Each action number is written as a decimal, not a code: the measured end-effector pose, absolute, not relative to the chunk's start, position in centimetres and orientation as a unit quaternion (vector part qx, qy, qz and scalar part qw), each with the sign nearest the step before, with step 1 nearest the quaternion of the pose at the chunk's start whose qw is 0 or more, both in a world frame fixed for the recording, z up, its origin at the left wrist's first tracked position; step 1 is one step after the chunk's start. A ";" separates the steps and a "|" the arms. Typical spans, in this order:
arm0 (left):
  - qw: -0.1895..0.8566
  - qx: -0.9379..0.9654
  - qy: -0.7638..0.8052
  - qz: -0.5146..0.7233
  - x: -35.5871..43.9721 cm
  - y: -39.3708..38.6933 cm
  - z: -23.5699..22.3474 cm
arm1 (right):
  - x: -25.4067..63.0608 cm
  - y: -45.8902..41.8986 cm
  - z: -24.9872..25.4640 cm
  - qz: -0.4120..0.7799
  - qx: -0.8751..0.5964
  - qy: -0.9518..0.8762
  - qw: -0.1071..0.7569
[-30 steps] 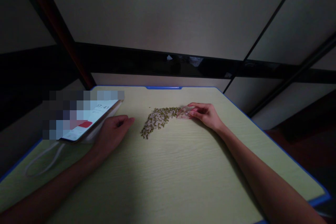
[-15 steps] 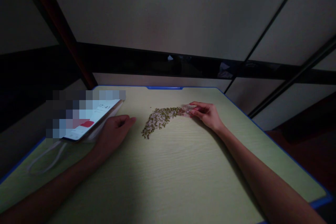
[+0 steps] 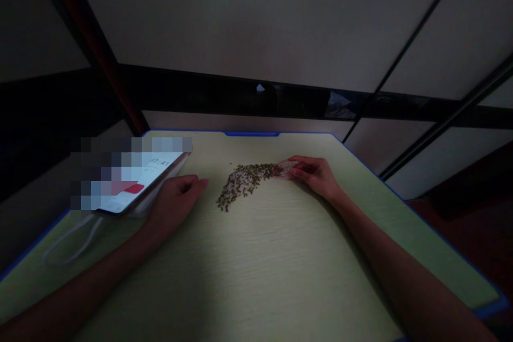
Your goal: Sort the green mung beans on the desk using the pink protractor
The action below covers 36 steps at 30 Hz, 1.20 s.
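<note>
A curved band of small green-gold bits (image 3: 244, 179), with pale patches among them, lies on the table; I cannot tell what the bits are. At its right end, my right hand (image 3: 315, 173) pinches a see-through, plastic-looking piece (image 3: 285, 169) between thumb and fingers. The fingers partly cover this piece. To the left of the band, my left hand (image 3: 176, 197) rests on its side with curled fingers and the thumb pointing right. It does not touch the bits, and nothing shows in it.
A phone (image 3: 138, 187) with a lit screen leans at the left beside my left hand, partly pixelated. A white cord loop (image 3: 68, 262) lies below it. The pale table (image 3: 256, 278) has a blue rim. Behind it stand large cabinet panels (image 3: 240, 21) with a dark glossy strip.
The view has shifted very slightly. The see-through piece moves a little in my right hand's fingers. My left hand and the band of bits stay in place.
</note>
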<state>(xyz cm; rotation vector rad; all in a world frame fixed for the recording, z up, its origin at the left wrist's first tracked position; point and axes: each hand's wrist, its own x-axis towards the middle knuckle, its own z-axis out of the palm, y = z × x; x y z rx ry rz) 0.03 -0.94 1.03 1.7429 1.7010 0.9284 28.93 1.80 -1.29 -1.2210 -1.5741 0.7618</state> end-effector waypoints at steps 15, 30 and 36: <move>0.274 0.640 0.632 0.342 0.3 -1.3 1.5 | 28.9 1.6 -1.0 0.296 -0.487 -0.674 0.469; 0.272 0.636 0.639 0.336 0.3 -1.3 1.5 | 29.0 1.6 -1.2 0.302 -0.478 -0.673 0.478; 0.270 0.632 0.640 0.342 0.4 -1.2 1.6 | 29.1 1.6 -1.2 0.309 -0.474 -0.676 0.472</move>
